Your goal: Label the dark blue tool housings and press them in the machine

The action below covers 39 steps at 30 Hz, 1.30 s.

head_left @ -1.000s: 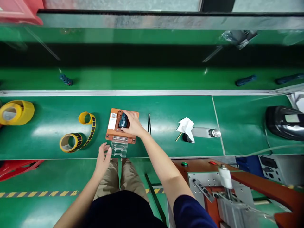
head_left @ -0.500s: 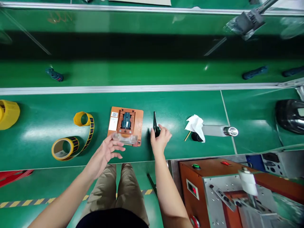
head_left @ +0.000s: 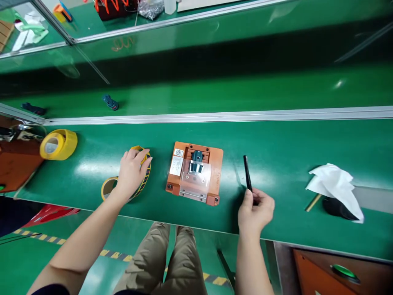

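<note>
My left hand (head_left: 132, 172) is curled over the upper coil of a yellow label strip (head_left: 146, 176) with dark labels, its thumb and fingers around the coil. The strip's larger roll (head_left: 108, 187) lies partly behind my wrist. In my right hand (head_left: 256, 211) are slim black tweezers (head_left: 247, 172), held near the lower end and pointing up and away from me. Between my hands sits an orange-brown fixture (head_left: 216, 168) with a dark blue-green connector (head_left: 197, 156) in its recess. Its clear flap (head_left: 195, 180) lies down over the connector's lower part.
A larger yellow roll (head_left: 66, 143) stands at the left on the green bench. To the right lie a white tissue (head_left: 333, 182), a black round object (head_left: 339, 208) and a grey cylinder (head_left: 373, 198). A metal rail (head_left: 215, 116) runs behind. Another connector (head_left: 110, 102) lies beyond it.
The fixture's clear flap has gone from raised to lying down. My left hand has moved left from the flap to the label strip. My right hand has taken hold of the tweezers. The view has shifted left.
</note>
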Each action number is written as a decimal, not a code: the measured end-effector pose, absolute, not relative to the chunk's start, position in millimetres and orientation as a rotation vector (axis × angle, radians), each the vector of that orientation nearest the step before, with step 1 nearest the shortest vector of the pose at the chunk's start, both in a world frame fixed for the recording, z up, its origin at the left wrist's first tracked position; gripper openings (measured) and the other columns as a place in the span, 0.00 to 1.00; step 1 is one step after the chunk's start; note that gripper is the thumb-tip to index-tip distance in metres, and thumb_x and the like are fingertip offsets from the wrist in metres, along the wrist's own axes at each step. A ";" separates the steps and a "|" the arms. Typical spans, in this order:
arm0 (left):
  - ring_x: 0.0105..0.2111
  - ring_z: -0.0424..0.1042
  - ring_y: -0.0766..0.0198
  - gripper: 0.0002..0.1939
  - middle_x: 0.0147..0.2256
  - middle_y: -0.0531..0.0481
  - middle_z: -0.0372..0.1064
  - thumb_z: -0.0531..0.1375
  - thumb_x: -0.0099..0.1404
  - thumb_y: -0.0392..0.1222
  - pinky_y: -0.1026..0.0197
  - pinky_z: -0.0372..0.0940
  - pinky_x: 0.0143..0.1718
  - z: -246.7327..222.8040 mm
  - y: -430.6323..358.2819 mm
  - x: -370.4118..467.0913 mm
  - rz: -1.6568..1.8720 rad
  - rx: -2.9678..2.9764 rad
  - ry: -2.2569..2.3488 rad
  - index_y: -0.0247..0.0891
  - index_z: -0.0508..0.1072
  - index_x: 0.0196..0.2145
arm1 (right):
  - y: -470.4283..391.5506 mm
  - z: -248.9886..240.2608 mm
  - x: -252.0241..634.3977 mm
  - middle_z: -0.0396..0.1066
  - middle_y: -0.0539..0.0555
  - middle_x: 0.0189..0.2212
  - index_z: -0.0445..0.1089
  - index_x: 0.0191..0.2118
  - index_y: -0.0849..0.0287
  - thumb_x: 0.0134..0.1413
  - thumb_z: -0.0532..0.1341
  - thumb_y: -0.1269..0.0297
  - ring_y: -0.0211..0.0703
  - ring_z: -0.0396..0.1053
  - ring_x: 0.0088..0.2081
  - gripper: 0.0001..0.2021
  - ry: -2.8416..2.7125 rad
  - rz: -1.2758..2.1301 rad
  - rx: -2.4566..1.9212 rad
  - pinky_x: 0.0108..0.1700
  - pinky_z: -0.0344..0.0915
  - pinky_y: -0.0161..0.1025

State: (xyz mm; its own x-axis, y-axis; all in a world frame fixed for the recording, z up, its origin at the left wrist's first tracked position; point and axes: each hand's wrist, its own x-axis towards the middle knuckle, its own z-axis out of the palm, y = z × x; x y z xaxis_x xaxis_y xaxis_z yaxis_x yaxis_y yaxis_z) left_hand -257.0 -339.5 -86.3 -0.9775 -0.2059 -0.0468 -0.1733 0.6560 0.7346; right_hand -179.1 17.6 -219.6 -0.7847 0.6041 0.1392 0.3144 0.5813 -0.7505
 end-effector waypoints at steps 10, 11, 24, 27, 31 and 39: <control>0.23 0.67 0.66 0.12 0.23 0.56 0.66 0.69 0.57 0.40 0.67 0.61 0.27 -102.9 -374.9 -261.3 -1.489 0.553 -2.713 0.44 0.79 0.40 | -15.9 -149.7 -208.0 0.62 0.47 0.31 0.74 0.40 0.52 0.49 0.72 0.50 0.37 0.65 0.31 0.17 -1.476 2.499 -0.793 0.39 0.69 0.41; 0.25 0.70 0.66 0.15 0.27 0.54 0.70 0.69 0.58 0.42 0.66 0.64 0.29 -99.6 -377.0 -254.8 -1.574 0.567 -2.665 0.43 0.79 0.44 | -20.9 -142.2 -211.7 0.62 0.48 0.31 0.74 0.42 0.51 0.50 0.71 0.49 0.38 0.66 0.32 0.16 -1.467 2.563 -0.732 0.39 0.71 0.41; 0.27 0.76 0.62 0.14 0.27 0.52 0.78 0.74 0.51 0.50 0.63 0.72 0.29 -106.7 -375.3 -205.1 -1.802 0.980 -2.338 0.38 0.81 0.30 | -162.7 -116.0 -270.1 0.80 0.51 0.38 0.74 0.42 0.53 0.55 0.71 0.56 0.45 0.79 0.39 0.12 -1.941 2.834 -0.059 0.45 0.79 0.47; 0.28 0.76 0.62 0.13 0.28 0.52 0.78 0.73 0.52 0.50 0.64 0.72 0.30 -105.5 -375.0 -202.8 -1.781 0.929 -2.352 0.39 0.81 0.29 | -176.0 -116.2 -281.5 0.80 0.50 0.37 0.75 0.41 0.54 0.55 0.71 0.57 0.41 0.79 0.37 0.11 -1.977 2.854 -0.024 0.45 0.79 0.43; 0.29 0.75 0.62 0.12 0.28 0.52 0.78 0.72 0.54 0.50 0.64 0.71 0.30 -106.4 -375.3 -204.8 -1.780 0.886 -2.374 0.39 0.81 0.29 | -182.5 -117.0 -288.5 0.80 0.50 0.36 0.75 0.40 0.56 0.54 0.71 0.57 0.40 0.78 0.36 0.11 -2.045 2.887 0.054 0.46 0.79 0.42; 0.32 0.77 0.59 0.17 0.32 0.49 0.79 0.62 0.65 0.56 0.62 0.68 0.32 -103.4 -371.4 -214.1 -1.570 0.823 -2.570 0.40 0.82 0.37 | -179.6 -113.9 -284.7 0.78 0.50 0.34 0.74 0.38 0.55 0.55 0.70 0.54 0.41 0.79 0.36 0.11 -2.126 2.730 0.071 0.43 0.78 0.40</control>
